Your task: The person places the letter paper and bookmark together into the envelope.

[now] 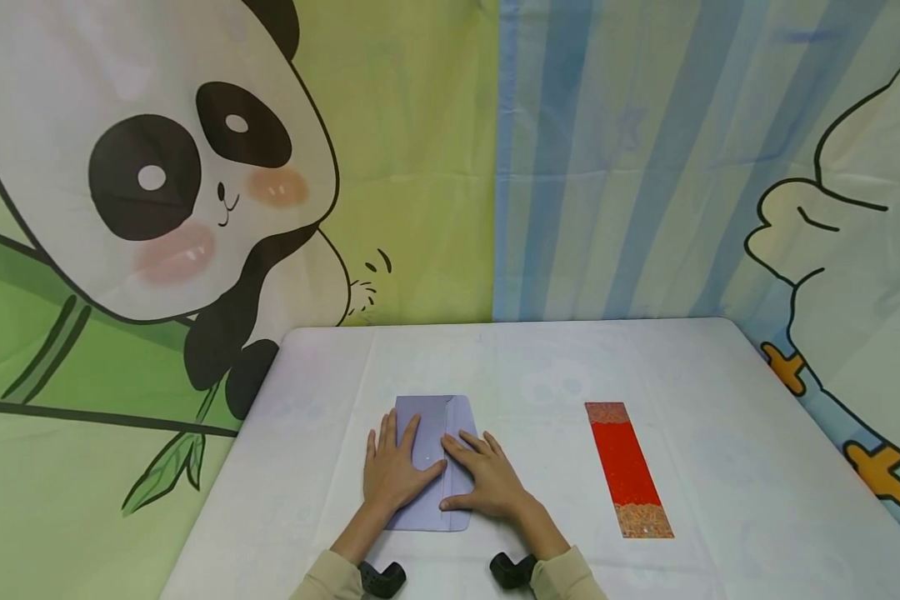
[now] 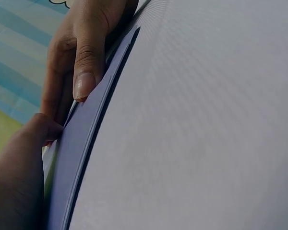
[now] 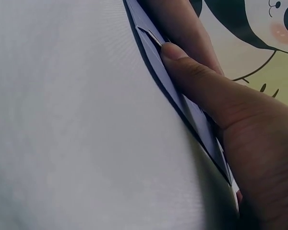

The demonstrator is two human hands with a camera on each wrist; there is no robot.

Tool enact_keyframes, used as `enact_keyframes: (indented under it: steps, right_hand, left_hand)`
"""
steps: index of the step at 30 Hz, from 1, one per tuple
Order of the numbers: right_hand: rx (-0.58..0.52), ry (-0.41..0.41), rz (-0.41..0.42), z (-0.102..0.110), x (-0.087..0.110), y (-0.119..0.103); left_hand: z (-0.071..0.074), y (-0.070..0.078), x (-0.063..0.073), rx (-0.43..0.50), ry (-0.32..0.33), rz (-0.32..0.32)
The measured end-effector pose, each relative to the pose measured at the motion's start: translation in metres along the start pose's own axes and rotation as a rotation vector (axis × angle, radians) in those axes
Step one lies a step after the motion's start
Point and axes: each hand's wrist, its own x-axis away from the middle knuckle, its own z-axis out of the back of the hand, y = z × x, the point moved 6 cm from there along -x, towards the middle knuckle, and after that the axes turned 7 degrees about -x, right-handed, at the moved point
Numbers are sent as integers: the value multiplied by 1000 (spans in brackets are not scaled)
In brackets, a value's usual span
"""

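A light purple paper envelope [image 1: 426,518] lies flat on the white table in the head view, with a flap [image 1: 462,417] along its right side. My left hand [image 1: 396,477] rests spread on the envelope's left part, its thumb reaching toward the flap's inner edge. On the flap lies my right hand [image 1: 489,482], fingers and thumb apart, the tips touching along that edge. The right wrist view shows the right thumb [image 3: 175,51] at the edge of the flap, which stands slightly raised there. The palm undersides are hidden.
To the right on the white table [image 1: 540,358] lies a red paper strip [image 1: 626,462] with glittery gold-orange ends. A printed curtain with a panda [image 1: 157,167] hangs behind the table. Black wrist cameras [image 1: 382,579] sit at both wrists.
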Motion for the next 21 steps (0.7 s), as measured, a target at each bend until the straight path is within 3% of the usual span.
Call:
enact_keyframes:
  steps: [5,8,12,17,21]
  right_hand:
    - [-46,-3,-6,2,1,0]
    - [-166,13,-26,9,4,3]
    - [-282,140,-63,31,15,15]
    - [-175,363,-126,72,44,45]
    - [-74,453,-251,105,74,72]
  left_hand:
    - [2,0,0,-4,20,-6]
    - [3,1,0,1,29,-7]
    - [3,0,1,6,21,-9]
    - [2,1,1,19,25,-10]
    - [2,1,1,22,34,-14]
